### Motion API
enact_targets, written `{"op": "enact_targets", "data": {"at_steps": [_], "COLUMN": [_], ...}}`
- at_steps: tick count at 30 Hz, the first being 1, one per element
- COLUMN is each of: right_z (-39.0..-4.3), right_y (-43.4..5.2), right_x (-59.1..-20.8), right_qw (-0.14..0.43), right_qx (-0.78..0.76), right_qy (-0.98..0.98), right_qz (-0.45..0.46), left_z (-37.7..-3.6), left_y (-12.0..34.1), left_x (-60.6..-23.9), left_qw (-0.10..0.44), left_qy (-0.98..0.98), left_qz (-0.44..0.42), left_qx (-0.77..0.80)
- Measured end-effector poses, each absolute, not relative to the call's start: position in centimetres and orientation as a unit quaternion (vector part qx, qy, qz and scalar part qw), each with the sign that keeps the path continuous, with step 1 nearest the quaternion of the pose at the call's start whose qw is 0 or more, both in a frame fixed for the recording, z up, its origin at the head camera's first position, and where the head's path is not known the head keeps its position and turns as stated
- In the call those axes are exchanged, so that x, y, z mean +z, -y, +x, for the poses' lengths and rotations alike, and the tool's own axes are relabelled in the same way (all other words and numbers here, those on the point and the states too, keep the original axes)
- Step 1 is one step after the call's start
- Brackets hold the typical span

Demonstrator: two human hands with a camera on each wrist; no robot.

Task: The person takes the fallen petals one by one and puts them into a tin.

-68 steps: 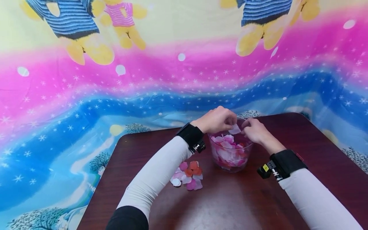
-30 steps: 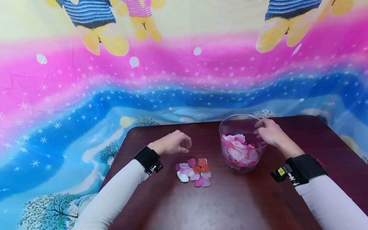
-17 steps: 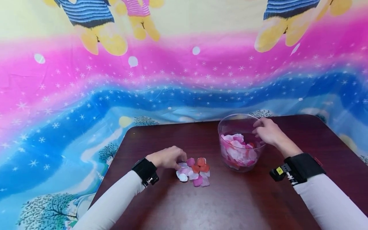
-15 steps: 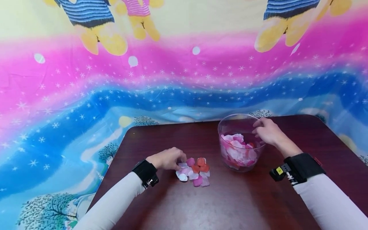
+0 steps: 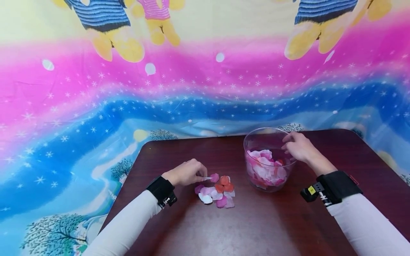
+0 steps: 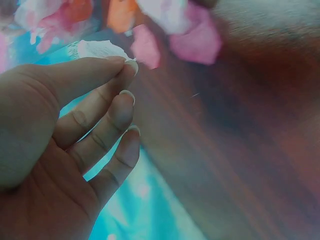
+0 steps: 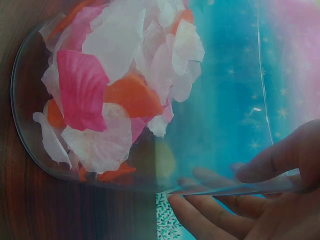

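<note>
In the head view my left hand (image 5: pixel 185 172) is raised slightly over a small heap of artificial flower petals (image 5: pixel 216 192) on the table. Between its thumb and index finger it pinches a pale petal (image 6: pixel 102 48), while the other fingers are bent and hold nothing. My right hand (image 5: pixel 299 147) grips the right side of a clear bowl (image 5: pixel 252 143), thumb on one face of the wall and fingers on the other. Inside the bowl lies a pile of pink, white and orange-red petals (image 7: pixel 117 45).
The dark wooden table (image 5: pixel 243 231) carries the bowl and the loose petals, with the bowl to the right of the heap. Behind the table hangs a printed cloth (image 5: pixel 205 81) with bears and snowflakes.
My left hand left the bowl, came down to the heap, picked a pale petal and lifted it slightly. My right hand stays on the bowl's rim.
</note>
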State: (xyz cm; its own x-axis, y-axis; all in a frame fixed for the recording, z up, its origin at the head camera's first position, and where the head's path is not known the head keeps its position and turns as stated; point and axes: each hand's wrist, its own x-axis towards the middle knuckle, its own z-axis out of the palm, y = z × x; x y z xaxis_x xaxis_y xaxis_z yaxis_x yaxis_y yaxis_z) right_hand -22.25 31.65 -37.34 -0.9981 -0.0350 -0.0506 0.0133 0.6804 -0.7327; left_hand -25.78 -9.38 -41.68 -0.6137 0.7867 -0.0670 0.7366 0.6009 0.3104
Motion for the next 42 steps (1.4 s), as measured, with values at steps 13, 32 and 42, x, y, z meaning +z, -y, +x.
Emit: {"op": "enact_targets", "data": {"at_steps": [13,32,42], "right_z": [-21.9,-22.2,-22.1], "right_y": [-33.0,-31.7,-31.8], "right_x": [-37.9,-37.5,-37.0], "right_qw": [0.031,0.022,0.018], "right_qx": [-0.409,-0.408,-0.407], "right_qy": [-0.912,-0.913,-0.913], "right_qz": [0.001,0.004,0.008], "left_z": [-27.3,-26.5,-26.8], "left_y": [4.9,-9.9,-11.6], "left_x": [-33.3,-29.3,-29.8], "left_qw": [0.025,0.010,0.009], "left_qy": [-0.870,-0.837,-0.835], "left_qz": [0.466,0.544,0.547], "left_qx": [0.160,0.054,0.064]}}
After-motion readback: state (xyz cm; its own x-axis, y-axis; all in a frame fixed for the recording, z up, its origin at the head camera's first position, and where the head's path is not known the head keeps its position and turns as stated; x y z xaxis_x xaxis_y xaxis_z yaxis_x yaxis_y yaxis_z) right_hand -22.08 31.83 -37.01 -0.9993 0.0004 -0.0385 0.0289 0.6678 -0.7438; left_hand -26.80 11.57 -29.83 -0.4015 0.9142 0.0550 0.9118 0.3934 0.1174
